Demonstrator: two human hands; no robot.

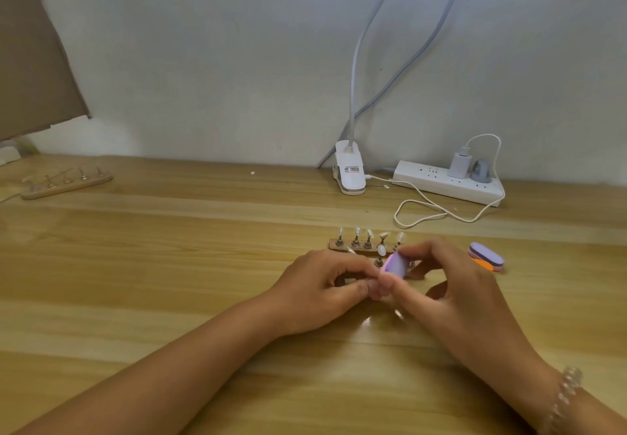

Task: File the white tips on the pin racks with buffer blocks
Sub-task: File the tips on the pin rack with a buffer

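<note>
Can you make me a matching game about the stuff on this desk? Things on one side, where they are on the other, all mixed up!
Things
1. small purple buffer block
2. stacked purple and orange oval buffer blocks
3. light wooden pin rack standing alone
4. white power strip

Places
A. by the wall, with a white charger plugged in
B. far left of the wooden table
C. pinched in the right grip
D. lying on the table, to the right of the right grip

Pairs: 1-C, 2-D, 3-B, 4-A
</note>
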